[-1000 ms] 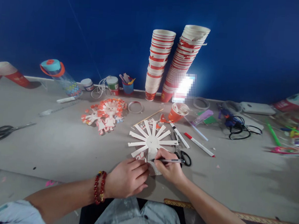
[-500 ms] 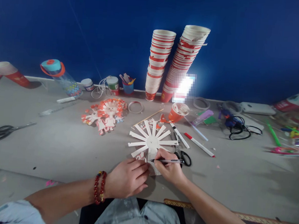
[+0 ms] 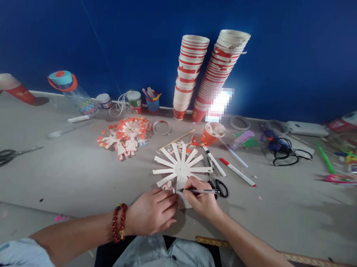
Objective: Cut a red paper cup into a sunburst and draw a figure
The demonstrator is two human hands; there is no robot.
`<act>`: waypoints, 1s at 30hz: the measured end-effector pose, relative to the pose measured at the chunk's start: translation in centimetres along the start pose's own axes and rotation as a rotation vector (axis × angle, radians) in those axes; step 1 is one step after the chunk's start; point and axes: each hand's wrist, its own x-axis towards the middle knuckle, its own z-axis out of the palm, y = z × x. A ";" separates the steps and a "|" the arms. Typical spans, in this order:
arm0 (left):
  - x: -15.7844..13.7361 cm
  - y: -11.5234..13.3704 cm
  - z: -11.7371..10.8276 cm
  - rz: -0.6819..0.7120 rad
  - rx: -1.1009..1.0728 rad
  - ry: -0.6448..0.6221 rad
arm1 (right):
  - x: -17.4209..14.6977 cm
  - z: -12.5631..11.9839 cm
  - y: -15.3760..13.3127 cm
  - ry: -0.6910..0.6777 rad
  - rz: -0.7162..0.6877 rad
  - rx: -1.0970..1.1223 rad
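In front of me lies a white paper cutout [image 3: 181, 169] with strips spreading like spokes from a round centre. My right hand [image 3: 201, 194] pinches a pen [image 3: 203, 191], its tip at the lower part of the cutout. My left hand [image 3: 154, 210] rests on the left edge of that lower part, fingers lying flat and slightly curled. A small red-outlined paper figure [image 3: 168, 186] shows just above my left fingers. Black-handled scissors [image 3: 222, 188] lie beside my right hand, partly hidden by it and the cutout.
Finished paper figures [image 3: 131, 136] lie to the left. Another pair of scissors [image 3: 6, 157] is farther left. Markers [image 3: 238, 172] and a red cup of scraps [image 3: 211, 133] lie ahead on the right. Tall paper cup stacks [image 3: 188, 77] stand against the blue wall.
The pen tip and right hand have shifted very slightly on the paper. My left hand stays in place.
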 end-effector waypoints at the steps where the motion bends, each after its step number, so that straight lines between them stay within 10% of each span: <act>1: 0.0 0.0 0.0 -0.001 0.000 0.002 | 0.0 0.0 0.0 0.002 0.001 0.009; 30: 0.0 0.0 0.0 0.002 0.002 -0.014 | 0.0 -0.1 0.1 0.005 0.002 0.013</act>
